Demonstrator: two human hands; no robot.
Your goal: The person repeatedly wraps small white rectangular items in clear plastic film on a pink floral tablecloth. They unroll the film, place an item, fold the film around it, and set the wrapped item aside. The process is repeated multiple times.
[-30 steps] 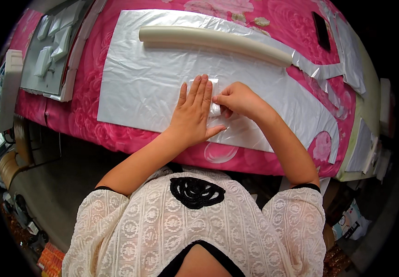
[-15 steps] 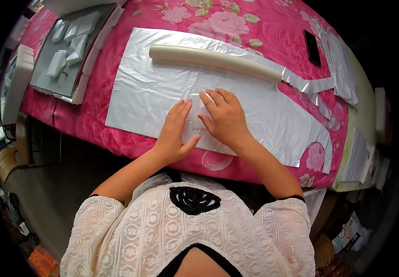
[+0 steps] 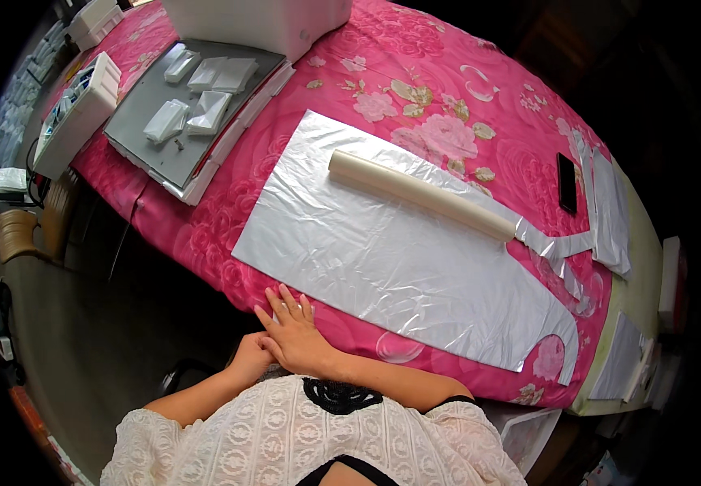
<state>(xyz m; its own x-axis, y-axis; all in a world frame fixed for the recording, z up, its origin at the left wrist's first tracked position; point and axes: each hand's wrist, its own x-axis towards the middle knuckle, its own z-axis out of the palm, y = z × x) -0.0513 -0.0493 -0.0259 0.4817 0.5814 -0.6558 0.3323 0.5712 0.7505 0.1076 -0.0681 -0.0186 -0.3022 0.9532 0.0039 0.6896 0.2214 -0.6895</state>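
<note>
At the table's near edge, left of centre, my hands meet. My right hand (image 3: 295, 338) lies palm down with its fingers stretched out and slightly spread over the edge. A small pale, translucent bit shows around its fingers, too little to name. My left hand (image 3: 251, 360) is curled beside and partly under the right; its fingertips are hidden. Ahead lies a silvery plastic sheet (image 3: 342, 251) with a curved cutout at its right end. A cream-coloured tube (image 3: 415, 194) rests slanted across it, untouched.
Several folded clear plastic packets (image 3: 209, 112) lie on a grey board (image 3: 141, 113) at the far left. A white foam box (image 3: 253, 23) stands behind. A phone (image 3: 567, 183) and folded silvery plastic (image 3: 607, 211) are at the right. A floral pink cloth (image 3: 440, 134) covers the table.
Both hands have moved off the silvery sheet, toward me and left, to the table edge. The small clear packet that was under them no longer shows on the sheet. The view has shifted.
</note>
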